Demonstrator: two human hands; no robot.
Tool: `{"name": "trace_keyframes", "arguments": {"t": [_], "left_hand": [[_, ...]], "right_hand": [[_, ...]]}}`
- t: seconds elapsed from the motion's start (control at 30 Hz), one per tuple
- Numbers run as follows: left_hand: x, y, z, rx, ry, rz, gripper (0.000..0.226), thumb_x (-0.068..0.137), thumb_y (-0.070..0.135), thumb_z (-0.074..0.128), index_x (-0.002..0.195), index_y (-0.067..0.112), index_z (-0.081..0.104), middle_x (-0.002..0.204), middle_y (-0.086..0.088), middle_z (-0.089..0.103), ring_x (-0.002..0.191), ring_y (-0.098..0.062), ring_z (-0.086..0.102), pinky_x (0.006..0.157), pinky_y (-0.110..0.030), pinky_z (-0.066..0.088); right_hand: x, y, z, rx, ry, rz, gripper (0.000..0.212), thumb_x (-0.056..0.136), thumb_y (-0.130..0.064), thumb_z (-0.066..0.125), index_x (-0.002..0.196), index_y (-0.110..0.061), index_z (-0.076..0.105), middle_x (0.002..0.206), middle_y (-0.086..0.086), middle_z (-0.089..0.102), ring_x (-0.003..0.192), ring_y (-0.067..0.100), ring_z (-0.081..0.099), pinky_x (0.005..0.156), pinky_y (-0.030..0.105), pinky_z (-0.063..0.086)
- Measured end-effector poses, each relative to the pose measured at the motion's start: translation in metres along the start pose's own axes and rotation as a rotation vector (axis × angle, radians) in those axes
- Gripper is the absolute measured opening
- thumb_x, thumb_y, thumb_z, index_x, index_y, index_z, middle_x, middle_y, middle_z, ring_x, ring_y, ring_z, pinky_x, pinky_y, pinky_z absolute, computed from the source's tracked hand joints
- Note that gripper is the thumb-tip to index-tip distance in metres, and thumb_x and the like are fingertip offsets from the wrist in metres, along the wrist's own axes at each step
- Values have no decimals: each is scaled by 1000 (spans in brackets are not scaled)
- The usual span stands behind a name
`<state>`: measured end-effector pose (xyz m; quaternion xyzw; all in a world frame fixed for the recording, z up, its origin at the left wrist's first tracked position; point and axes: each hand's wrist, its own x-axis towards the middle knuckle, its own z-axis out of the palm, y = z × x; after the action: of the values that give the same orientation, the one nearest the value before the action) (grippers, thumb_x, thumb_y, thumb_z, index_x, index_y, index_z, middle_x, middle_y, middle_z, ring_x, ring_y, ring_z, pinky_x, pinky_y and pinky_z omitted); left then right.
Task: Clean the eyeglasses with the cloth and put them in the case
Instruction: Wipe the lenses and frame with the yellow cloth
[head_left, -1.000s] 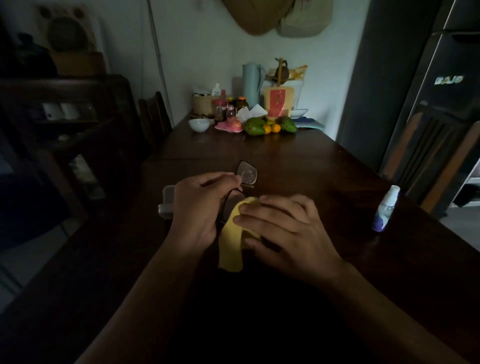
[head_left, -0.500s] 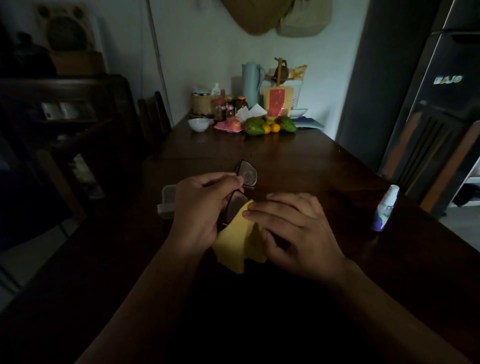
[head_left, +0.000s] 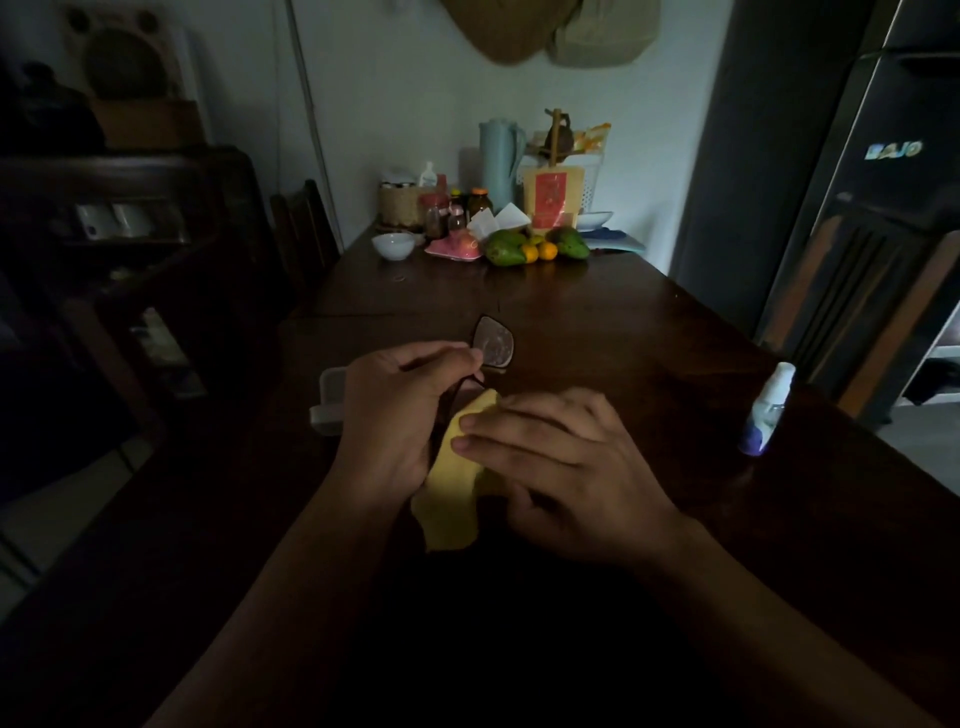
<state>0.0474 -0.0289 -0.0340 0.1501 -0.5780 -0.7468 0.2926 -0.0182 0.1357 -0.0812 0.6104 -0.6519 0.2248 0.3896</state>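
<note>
**A:** What sits furthest left on the surface (head_left: 597, 322)?

**B:** A pale case (head_left: 328, 400), near the left edge and half hidden behind the left hand (head_left: 395, 421). The light is too dim to tell whether its lid is up.

**A:** And that hand's grip?

**B:** It is grasping the eyeglasses (head_left: 493, 344). Thumb and forefinger pinch the dark frame near the bridge, and the other fingers curl beneath. The glasses are held up over the surface, apart from the case. One lens stands clear above the fingertips and catches the light. The other lens is lower and mostly covered.

**A:** Covered by what?

**B:** By the yellow cloth (head_left: 451, 493). It wraps over the lower lens and hangs down between the two hands, with its loose end toward the person.

**A:** The right hand (head_left: 566, 467)?

**B:** Its grip is on the cloth. The fingers lie long across the outside of the fold, tips pointing left, and the thumb is tucked under it.

**A:** Further right?

**B:** A small spray bottle (head_left: 768, 410) with a white cap and purple label stands upright near the right edge, well apart from the hands. Beyond it, off the surface, is a dark refrigerator (head_left: 883, 156).

**A:** And the far end?

**B:** From left to right there is a white bowl (head_left: 393, 245), some green fruit with oranges (head_left: 537, 252), and a pale blue jug (head_left: 496, 161) behind them.
</note>
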Motion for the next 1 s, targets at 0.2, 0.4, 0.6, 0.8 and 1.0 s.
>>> {"name": "trace_keyframes", "arguments": {"t": [0.2, 0.4, 0.6, 0.8, 1.0], "left_hand": [[-2, 1, 3, -10, -1, 25, 7, 75, 5, 80, 75, 12, 79, 70, -11, 74, 60, -17, 67, 57, -25, 52], [-2, -2, 4, 111, 28, 63, 7, 72, 11, 83, 75, 16, 80, 74, -8, 78, 68, -16, 72, 61, -25, 54], [-2, -2, 4, 49, 10, 26, 6, 74, 7, 80, 78, 12, 79, 71, -13, 75, 59, -18, 67, 62, -29, 52], [-4, -2, 5, 117, 18, 53, 7, 72, 11, 83, 73, 17, 80, 71, -5, 77, 64, -12, 71, 56, -21, 54], [-4, -1, 7, 40, -32, 1, 12, 74, 6, 81, 73, 18, 80, 72, -9, 77, 62, -16, 70, 59, -25, 54]], "right_hand": [[-2, 6, -2, -51, 19, 127, 48, 85, -17, 65, 132, -29, 66, 140, -15, 59, 126, 16, 57, 94, 41, 42], [0, 2, 2, 19, 6, 91, 47, 87, -16, 66, 134, -23, 64, 141, -9, 59, 126, 16, 56, 94, 42, 45], [-3, 6, -3, 91, 7, 175, 37, 90, -23, 68, 126, -20, 69, 132, -5, 65, 118, 22, 60, 95, 42, 47], [4, -7, -3, 75, -53, 209, 52, 89, -46, 65, 135, -24, 63, 143, -8, 57, 120, 21, 58, 94, 41, 46], [1, -1, -6, 22, 15, 168, 38, 88, -38, 68, 124, -26, 71, 131, -10, 65, 111, 22, 62, 87, 43, 48]]}}
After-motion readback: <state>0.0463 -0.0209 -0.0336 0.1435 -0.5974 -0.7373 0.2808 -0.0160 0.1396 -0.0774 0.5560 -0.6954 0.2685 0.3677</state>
